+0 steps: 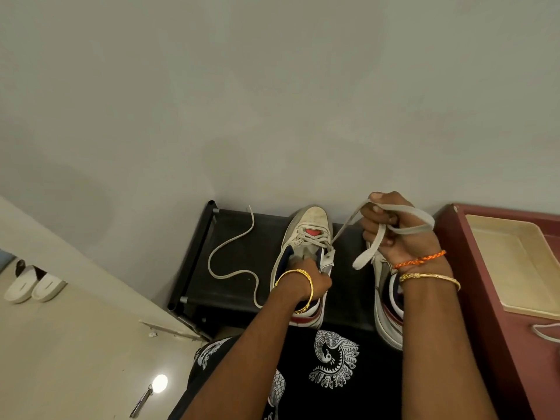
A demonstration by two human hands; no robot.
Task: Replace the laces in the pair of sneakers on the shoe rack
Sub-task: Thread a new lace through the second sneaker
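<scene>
Two white sneakers stand on top of a black shoe rack [242, 237] against the wall. The left sneaker [309, 225] points toward the wall, with a lace threaded only through its front eyelets. My left hand [309, 280] grips this sneaker at its collar. My right hand [397, 228] is raised above the right sneaker [386, 316] and grips a flat grey-white lace [345, 228], which runs taut from the left sneaker's eyelets and loops around my fingers. Its free end hangs below my palm. The lace's other end [230, 256] lies in loose curves on the rack's left part.
A maroon cabinet [472, 286] stands at the right, bearing a cream tray [515, 262] and another pale lace [545, 331] near its front. A pair of white slippers [33, 286] lies on the floor at the left. My black printed garment fills the bottom.
</scene>
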